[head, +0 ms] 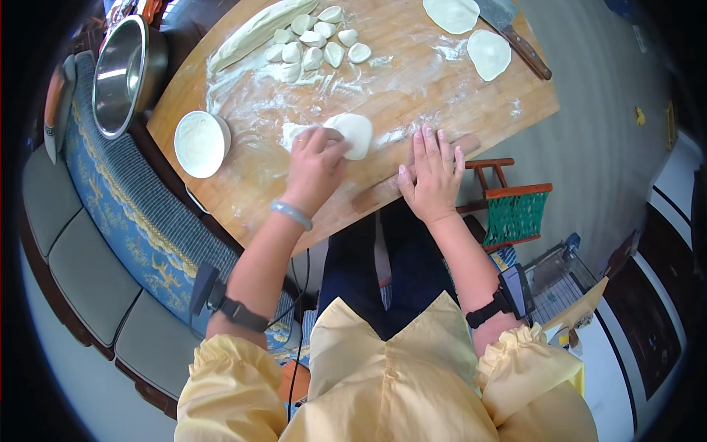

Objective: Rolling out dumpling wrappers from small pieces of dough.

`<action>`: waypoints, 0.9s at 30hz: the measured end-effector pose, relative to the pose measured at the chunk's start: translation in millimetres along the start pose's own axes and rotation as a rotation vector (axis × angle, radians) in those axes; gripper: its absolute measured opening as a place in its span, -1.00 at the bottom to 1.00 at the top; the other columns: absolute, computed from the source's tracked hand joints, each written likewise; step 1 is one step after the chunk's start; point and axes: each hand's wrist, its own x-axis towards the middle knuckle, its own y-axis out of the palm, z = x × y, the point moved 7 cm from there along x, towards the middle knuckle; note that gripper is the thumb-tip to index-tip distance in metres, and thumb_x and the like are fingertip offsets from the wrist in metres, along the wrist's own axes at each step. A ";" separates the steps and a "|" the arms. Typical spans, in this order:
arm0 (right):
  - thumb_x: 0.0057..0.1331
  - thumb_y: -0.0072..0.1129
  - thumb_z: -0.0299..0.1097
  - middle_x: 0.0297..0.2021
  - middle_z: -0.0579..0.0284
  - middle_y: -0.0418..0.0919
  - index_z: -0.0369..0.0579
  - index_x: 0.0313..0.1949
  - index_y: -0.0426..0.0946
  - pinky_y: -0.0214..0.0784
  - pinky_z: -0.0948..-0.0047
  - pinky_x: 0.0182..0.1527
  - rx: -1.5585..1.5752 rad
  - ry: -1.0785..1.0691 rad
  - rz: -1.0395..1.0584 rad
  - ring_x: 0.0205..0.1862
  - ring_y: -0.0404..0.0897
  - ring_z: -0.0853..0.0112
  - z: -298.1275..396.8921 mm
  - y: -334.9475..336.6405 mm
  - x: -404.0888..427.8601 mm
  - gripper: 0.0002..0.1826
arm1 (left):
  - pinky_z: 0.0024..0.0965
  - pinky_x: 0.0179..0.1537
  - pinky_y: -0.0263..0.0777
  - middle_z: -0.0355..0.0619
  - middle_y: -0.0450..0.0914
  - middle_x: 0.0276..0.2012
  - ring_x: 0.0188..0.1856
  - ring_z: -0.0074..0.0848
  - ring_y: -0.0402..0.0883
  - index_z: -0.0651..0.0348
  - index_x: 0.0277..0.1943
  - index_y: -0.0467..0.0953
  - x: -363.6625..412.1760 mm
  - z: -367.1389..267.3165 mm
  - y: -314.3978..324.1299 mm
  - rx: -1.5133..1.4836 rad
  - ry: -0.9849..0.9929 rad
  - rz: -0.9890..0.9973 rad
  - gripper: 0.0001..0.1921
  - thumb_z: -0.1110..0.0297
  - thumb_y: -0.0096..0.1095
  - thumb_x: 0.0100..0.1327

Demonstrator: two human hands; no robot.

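A flattened dough round (356, 135) lies on the floured wooden board (259, 193); my left hand (320, 160) has its fingers closed on the round's left edge. To the right, my right hand (433, 171) rests with spread fingers across a wooden rolling pin (381, 191) near the board's front edge. Several small dough pieces (312, 58) sit at the top left beside a long dough log (259, 33). Two rolled wrappers, one at the top (453, 12) and one lower (489, 55), lie by a cleaver with a wooden handle (527, 53).
A white bowl of flour (202, 145) stands at the board's left side. Beyond that edge is a steel basin (122, 77). A sofa with a blue cover (132, 210) runs along the left, and a folding stool with green webbing (516, 215) stands at the right.
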 end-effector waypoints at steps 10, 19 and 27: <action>0.27 0.03 -0.09 0.49 0.02 0.13 -0.13 0.44 0.19 -0.24 -0.14 0.46 -0.131 -0.015 0.119 0.51 0.11 0.13 -3.7 -3.4 22.0 -0.23 | -0.56 -0.10 0.49 -0.13 0.68 -0.11 -0.12 -0.61 0.64 0.43 0.11 0.50 -31.9 8.6 40.4 -1.027 -1.069 -0.048 -0.70 0.60 0.22 0.33; 0.35 -0.04 -0.15 0.50 0.01 0.09 -0.20 0.44 0.15 -0.39 -0.14 0.52 0.087 0.048 -0.138 0.54 0.00 0.13 24.4 1.9 100.5 -0.28 | -0.31 -0.22 0.53 0.11 0.68 -0.41 -0.31 -0.23 0.70 0.34 -0.13 0.64 36.2 20.7 32.4 -0.187 -0.553 0.436 -0.75 0.44 0.34 0.12; 0.37 -0.05 -0.11 0.50 -0.01 0.07 -0.21 0.45 0.15 -0.39 -0.13 0.52 -0.158 0.091 -0.021 0.56 -0.05 0.07 20.0 7.6 103.0 -0.28 | -0.24 -0.18 0.54 0.23 0.67 -0.35 -0.25 -0.08 0.70 0.29 -0.12 0.65 21.0 28.0 24.1 -0.293 -0.549 0.391 -0.73 0.56 0.22 0.07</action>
